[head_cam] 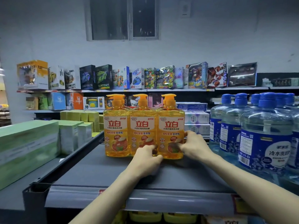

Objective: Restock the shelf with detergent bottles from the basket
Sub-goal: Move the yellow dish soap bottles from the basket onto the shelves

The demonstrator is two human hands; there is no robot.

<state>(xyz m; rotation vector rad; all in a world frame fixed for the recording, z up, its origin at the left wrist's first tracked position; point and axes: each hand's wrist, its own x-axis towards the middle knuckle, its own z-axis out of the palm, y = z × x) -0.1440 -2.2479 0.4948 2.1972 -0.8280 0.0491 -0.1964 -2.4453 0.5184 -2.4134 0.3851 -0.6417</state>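
Head view showed both hands clamped on the rightmost yellow plastic pump detergent bottle point(170, 125), which stood upright on the flat grey metal shelf point(97, 172). The right hand point(194, 143) wrapped its right side, with fingers spread over the lower front label. The left hand point(148, 156) curled at its lower left corner, where it met the next bottle. Held low and from both sides, the bottle seemed to be getting squared into line with its label forward.

Just above the left hand stood the middle yellow pump detergent bottle point(142, 125), touching the held one. Left of that stood the leftmost yellow pump detergent bottle point(115, 125), touching in turn. All three faced forward. More orange pump tops showed behind them, so a back row was probably in place.

Right of the right hand, near it, crowded the large clear water jugs with blue caps point(265, 135). They left that hand little room and limited how far the row could run that way. Well left of the left hand sat pale green cardboard cartons point(27, 143). Bare shelf lay between the hands and the front price rail point(161, 201), so nothing blocked them there. Colourful toy boxes point(103, 76) lined the upper shelf, far beyond and above the hands. The basket was not in view.
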